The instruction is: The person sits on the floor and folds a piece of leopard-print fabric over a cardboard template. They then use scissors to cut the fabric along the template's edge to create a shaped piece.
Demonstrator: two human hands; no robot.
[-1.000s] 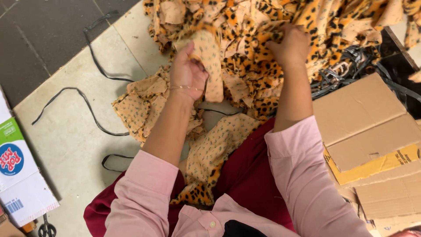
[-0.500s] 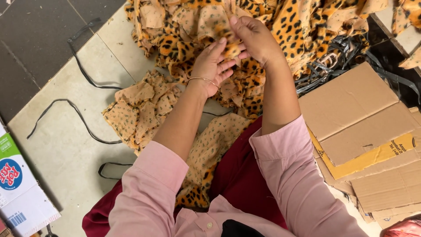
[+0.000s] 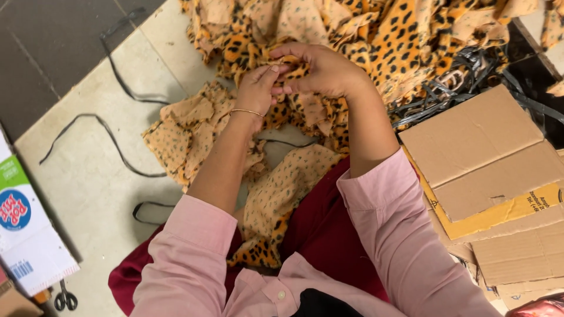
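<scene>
My left hand (image 3: 257, 88) and my right hand (image 3: 320, 69) meet over a heap of leopard-print fabric pieces (image 3: 376, 35), both pinching the same small scrap of that fabric (image 3: 283, 63) between their fingers. A thin gold bracelet circles my left wrist. A flat stack of paler spotted pieces (image 3: 182, 135) lies on the floor just left of my left forearm. Another spotted piece (image 3: 276, 205) drapes over my lap, which is covered in dark red cloth. Both sleeves are pink.
Flattened cardboard sheets (image 3: 487, 170) are stacked at the right. Black straps (image 3: 111, 144) trail across the pale floor on the left, and more black straps (image 3: 452, 88) tangle beside the cardboard. A white and green carton (image 3: 23, 229) and scissors (image 3: 64, 299) sit at the bottom left.
My hands were apart a second ago, the left lifting a pale piece. They have come together over the heap and now both grip one small scrap.
</scene>
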